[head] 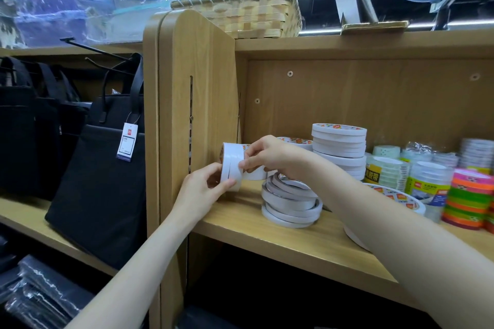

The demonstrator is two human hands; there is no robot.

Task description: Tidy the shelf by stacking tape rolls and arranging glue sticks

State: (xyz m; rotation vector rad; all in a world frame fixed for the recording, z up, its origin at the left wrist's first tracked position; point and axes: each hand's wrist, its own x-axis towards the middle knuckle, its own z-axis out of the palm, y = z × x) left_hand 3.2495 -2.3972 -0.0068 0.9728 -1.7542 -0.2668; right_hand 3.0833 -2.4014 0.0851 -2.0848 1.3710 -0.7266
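Reaching into the wooden shelf from the head view, a person holds a small set of white tape rolls on edge at the shelf's left end, against the side panel. The left hand pinches the rolls from below with thumb and curled fingers; the right hand pinches them from above. Beside them sits a leaning pile of thin rolls, a taller neat stack behind, clear tapes and bright coloured rolls further right. To stack well, I judge the rolls should be turned flat, edges aligned, and lowered squarely onto a level pile. No glue sticks can be made out. The right forearm covers part of a large roll, and the shelf's right side is cut off.
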